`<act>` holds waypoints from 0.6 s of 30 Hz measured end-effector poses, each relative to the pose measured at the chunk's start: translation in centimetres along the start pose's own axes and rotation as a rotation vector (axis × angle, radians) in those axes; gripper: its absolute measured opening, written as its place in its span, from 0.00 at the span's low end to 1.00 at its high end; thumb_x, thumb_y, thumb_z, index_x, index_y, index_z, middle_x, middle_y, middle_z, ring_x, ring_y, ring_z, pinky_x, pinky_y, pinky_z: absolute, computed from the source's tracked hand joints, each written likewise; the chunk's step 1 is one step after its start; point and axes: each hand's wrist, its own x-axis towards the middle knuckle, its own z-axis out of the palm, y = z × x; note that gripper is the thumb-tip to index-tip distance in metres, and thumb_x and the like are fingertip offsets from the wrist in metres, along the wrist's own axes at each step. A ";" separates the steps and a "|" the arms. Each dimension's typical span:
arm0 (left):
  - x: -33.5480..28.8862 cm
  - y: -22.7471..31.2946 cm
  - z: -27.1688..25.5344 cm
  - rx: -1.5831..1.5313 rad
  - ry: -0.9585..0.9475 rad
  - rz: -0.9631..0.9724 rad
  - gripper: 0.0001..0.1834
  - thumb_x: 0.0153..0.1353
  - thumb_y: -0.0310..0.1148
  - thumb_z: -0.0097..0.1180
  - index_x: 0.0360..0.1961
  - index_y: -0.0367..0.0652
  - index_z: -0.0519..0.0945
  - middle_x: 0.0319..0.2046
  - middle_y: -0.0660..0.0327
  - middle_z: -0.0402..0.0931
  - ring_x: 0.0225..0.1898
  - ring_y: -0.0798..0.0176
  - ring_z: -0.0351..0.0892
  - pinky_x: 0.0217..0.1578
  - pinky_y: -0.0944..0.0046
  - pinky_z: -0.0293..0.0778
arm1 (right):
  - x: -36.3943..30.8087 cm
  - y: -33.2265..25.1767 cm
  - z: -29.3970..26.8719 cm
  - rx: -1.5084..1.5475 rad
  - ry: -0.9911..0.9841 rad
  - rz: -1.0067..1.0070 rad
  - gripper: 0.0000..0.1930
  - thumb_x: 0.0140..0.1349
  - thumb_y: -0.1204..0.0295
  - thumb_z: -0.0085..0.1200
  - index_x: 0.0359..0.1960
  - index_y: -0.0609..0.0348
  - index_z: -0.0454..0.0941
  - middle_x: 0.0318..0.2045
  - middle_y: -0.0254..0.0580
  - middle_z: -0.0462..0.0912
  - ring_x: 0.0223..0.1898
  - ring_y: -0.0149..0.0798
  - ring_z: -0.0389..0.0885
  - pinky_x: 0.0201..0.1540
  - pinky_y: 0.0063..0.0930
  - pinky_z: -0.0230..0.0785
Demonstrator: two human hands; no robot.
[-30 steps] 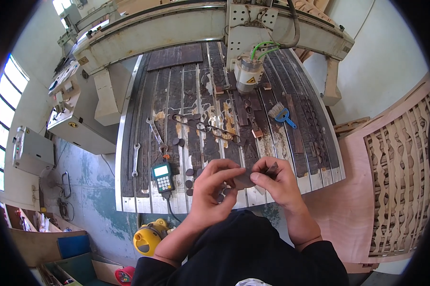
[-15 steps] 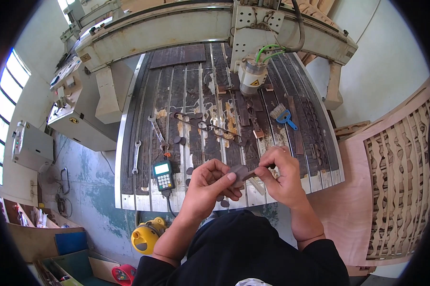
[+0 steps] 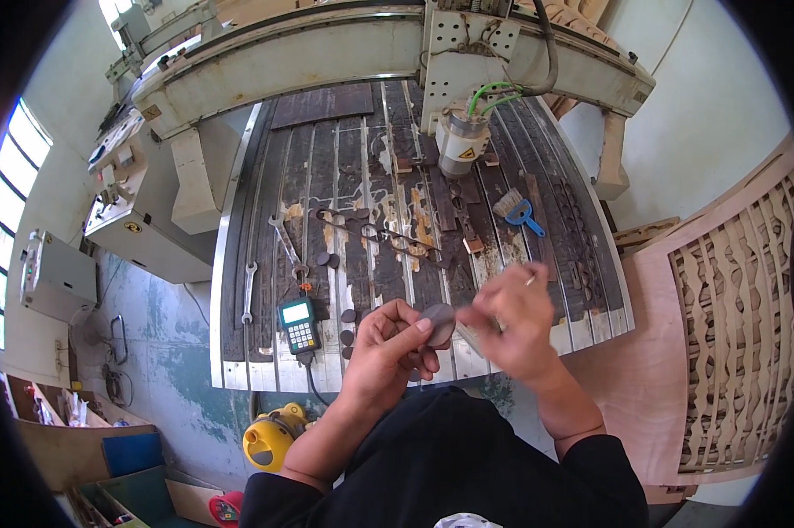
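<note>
My left hand [image 3: 386, 345] pinches a flat, round, dark brown wooden disc [image 3: 438, 324] between thumb and fingers, above the near edge of the machine bed [image 3: 230, 373]. Just right of the disc is my right hand [image 3: 513, 321], apart from it and smeared by motion, so whether it holds anything is hidden. Several similar dark discs [image 3: 348, 316] lie on the bed left of my left hand. Farther back, a dark strip with round cut-outs [image 3: 381, 234] rests on the slats.
A spindle [image 3: 461, 145] hangs from the gantry [image 3: 282, 75] over the bed. Two wrenches [image 3: 249, 292] and a corded keypad controller [image 3: 299, 327] lie left, a blue-handled brush [image 3: 522, 216] right. Cut wooden panels [image 3: 731, 326] stand at right; a yellow machine [image 3: 272, 437] sits on the floor.
My right hand has moved away from the disc, taking the thin dark piece it held against it out of sight. The left hand keeps the disc, now showing more of its face.
</note>
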 end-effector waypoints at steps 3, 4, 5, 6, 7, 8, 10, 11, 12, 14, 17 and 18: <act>-0.2 -0.2 -0.2 -0.039 -0.021 -0.027 0.07 0.63 0.27 0.55 0.31 0.39 0.69 0.27 0.51 0.79 0.18 0.65 0.78 0.17 0.70 0.73 | -0.3 -1.1 -0.2 0.089 -0.077 -0.118 0.15 0.46 0.68 0.69 0.26 0.53 0.71 0.23 0.33 0.75 0.24 0.38 0.71 0.40 0.38 0.57; -0.1 -0.2 -0.2 -0.038 -0.023 -0.028 0.07 0.63 0.27 0.55 0.31 0.39 0.69 0.27 0.51 0.79 0.18 0.65 0.78 0.17 0.70 0.73 | -0.3 0.2 0.1 0.037 -0.028 -0.073 0.15 0.46 0.68 0.69 0.27 0.53 0.71 0.23 0.33 0.75 0.24 0.38 0.71 0.40 0.38 0.57; 0.1 -0.2 -0.2 -0.045 -0.012 -0.036 0.07 0.63 0.27 0.54 0.31 0.39 0.69 0.27 0.51 0.79 0.18 0.65 0.78 0.16 0.70 0.73 | 0.0 0.9 0.1 -0.012 0.020 -0.031 0.15 0.46 0.67 0.69 0.28 0.53 0.71 0.24 0.33 0.75 0.24 0.38 0.71 0.40 0.38 0.56; 0.2 -0.2 -0.1 -0.053 -0.001 -0.044 0.06 0.63 0.27 0.54 0.31 0.39 0.69 0.27 0.50 0.79 0.18 0.66 0.78 0.16 0.70 0.72 | -0.2 0.4 0.0 -0.012 0.020 -0.033 0.15 0.46 0.67 0.69 0.28 0.53 0.71 0.24 0.33 0.75 0.24 0.38 0.71 0.40 0.38 0.56; 0.1 -0.2 0.1 -0.053 -0.001 -0.042 0.06 0.63 0.27 0.54 0.31 0.39 0.69 0.27 0.50 0.79 0.18 0.66 0.78 0.16 0.70 0.72 | -0.4 -0.7 -0.2 0.032 -0.009 -0.080 0.15 0.47 0.68 0.69 0.28 0.53 0.71 0.23 0.32 0.75 0.24 0.38 0.71 0.40 0.38 0.57; -0.1 -0.3 0.3 -0.052 0.000 -0.045 0.06 0.62 0.27 0.53 0.31 0.39 0.69 0.27 0.48 0.79 0.17 0.66 0.76 0.15 0.72 0.70 | -0.5 -1.4 -0.3 0.074 -0.038 -0.123 0.15 0.47 0.69 0.69 0.28 0.53 0.71 0.23 0.32 0.75 0.24 0.38 0.72 0.40 0.38 0.57; -0.2 -0.3 0.4 -0.051 0.001 -0.049 0.06 0.62 0.26 0.52 0.30 0.39 0.68 0.27 0.47 0.78 0.15 0.67 0.75 0.14 0.74 0.67 | -0.2 -0.1 -0.1 0.048 0.001 -0.089 0.15 0.47 0.69 0.69 0.28 0.53 0.71 0.23 0.33 0.75 0.24 0.38 0.72 0.40 0.38 0.57; 0.0 -0.2 0.4 -0.052 0.009 -0.055 0.06 0.62 0.26 0.52 0.30 0.39 0.68 0.27 0.46 0.78 0.15 0.67 0.74 0.14 0.75 0.66 | 0.0 0.4 0.0 0.023 0.038 -0.060 0.15 0.46 0.69 0.69 0.29 0.52 0.71 0.23 0.33 0.76 0.24 0.38 0.72 0.40 0.38 0.57; 0.1 -0.2 0.5 -0.053 0.017 -0.061 0.06 0.63 0.26 0.52 0.30 0.39 0.68 0.28 0.46 0.77 0.15 0.67 0.74 0.14 0.75 0.66 | 0.0 0.0 -0.1 0.024 0.037 -0.062 0.15 0.46 0.69 0.69 0.29 0.52 0.71 0.23 0.33 0.76 0.24 0.38 0.72 0.40 0.38 0.57; 0.0 -0.3 0.4 -0.049 0.010 -0.039 0.06 0.63 0.26 0.52 0.30 0.39 0.68 0.28 0.46 0.77 0.16 0.67 0.74 0.14 0.74 0.67 | -0.2 -1.5 -0.6 0.083 -0.031 -0.145 0.14 0.47 0.72 0.68 0.27 0.54 0.71 0.23 0.35 0.77 0.24 0.39 0.73 0.40 0.37 0.58; -0.3 -0.5 0.1 -0.012 -0.003 0.016 0.06 0.62 0.26 0.53 0.31 0.39 0.69 0.29 0.47 0.78 0.18 0.67 0.75 0.17 0.73 0.70 | 0.4 2.1 -0.2 -0.098 0.084 0.079 0.12 0.49 0.72 0.67 0.24 0.55 0.72 0.24 0.35 0.77 0.24 0.38 0.72 0.40 0.37 0.57; -0.2 -0.5 0.1 0.019 -0.009 0.051 0.05 0.62 0.25 0.54 0.33 0.38 0.69 0.29 0.49 0.78 0.19 0.67 0.76 0.19 0.71 0.71 | 0.1 2.7 -0.4 -0.100 0.084 0.076 0.12 0.49 0.72 0.67 0.24 0.55 0.72 0.24 0.35 0.77 0.24 0.38 0.72 0.40 0.37 0.57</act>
